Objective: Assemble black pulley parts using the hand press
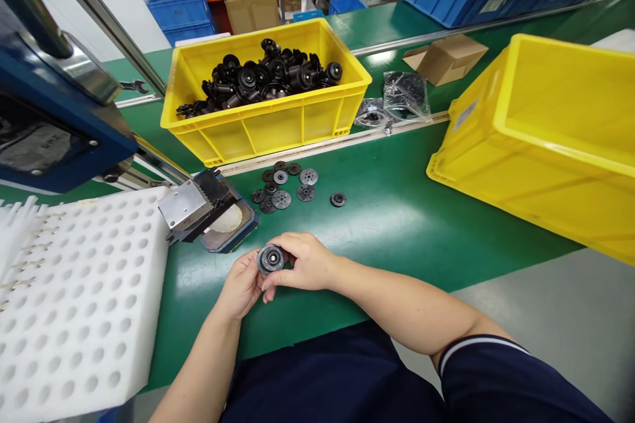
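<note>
Both my hands grip a round black flanged part [271, 258] with a stepped hub and a small bright centre, its face turned up toward me. My left hand [241, 284] closes on its left side, and my right hand [303, 263] pinches it from the right with thumb and fingers. Whatever lies beneath the part is hidden by the fingers. Just beyond the hands several loose black and grey discs [282, 199] lie scattered on the green tabletop [387, 231]. One separate disc [338, 199] rests to their right.
A yellow bin [268, 135] of black parts stands behind the discs; another yellow bin [540, 145] is at right. At left are a white foam tray [84, 304] with holes, a blue press machine [64, 92] and a metal fixture [191, 208]. Plastic bags [407, 96] lie behind.
</note>
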Available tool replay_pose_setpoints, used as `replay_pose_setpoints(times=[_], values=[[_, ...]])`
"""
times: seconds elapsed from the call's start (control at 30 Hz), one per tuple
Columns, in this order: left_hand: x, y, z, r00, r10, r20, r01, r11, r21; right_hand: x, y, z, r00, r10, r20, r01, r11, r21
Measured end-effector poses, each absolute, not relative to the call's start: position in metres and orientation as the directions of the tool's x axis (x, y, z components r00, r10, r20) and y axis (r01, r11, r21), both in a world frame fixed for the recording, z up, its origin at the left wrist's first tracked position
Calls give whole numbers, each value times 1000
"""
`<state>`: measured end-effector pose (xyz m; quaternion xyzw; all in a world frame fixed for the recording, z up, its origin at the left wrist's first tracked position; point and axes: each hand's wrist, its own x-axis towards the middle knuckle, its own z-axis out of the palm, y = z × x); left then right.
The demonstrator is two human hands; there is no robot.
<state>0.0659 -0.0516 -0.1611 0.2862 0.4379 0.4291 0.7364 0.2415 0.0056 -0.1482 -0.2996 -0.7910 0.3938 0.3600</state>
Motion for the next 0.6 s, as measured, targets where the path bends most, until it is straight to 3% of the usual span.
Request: replay_pose_setpoints(times=[0.23, 0.37, 0.47, 0.6], values=[[74, -52, -163, 230, 902, -365, -385, 428, 818, 243, 2, -148, -569, 812, 130, 197, 288, -937], [82, -50, -164, 212, 940, -266, -422, 334, 843, 247, 34, -139, -366, 928, 67, 174, 139, -975], [84, -48, -165, 242, 938, -247, -419, 331, 845, 248, 91, -111, -153, 979, 132, 201, 162, -966], [82, -48, -170, 250, 939, -237, -406, 324, 854, 253, 173, -57, -5, 964, 267, 217, 262, -940]])
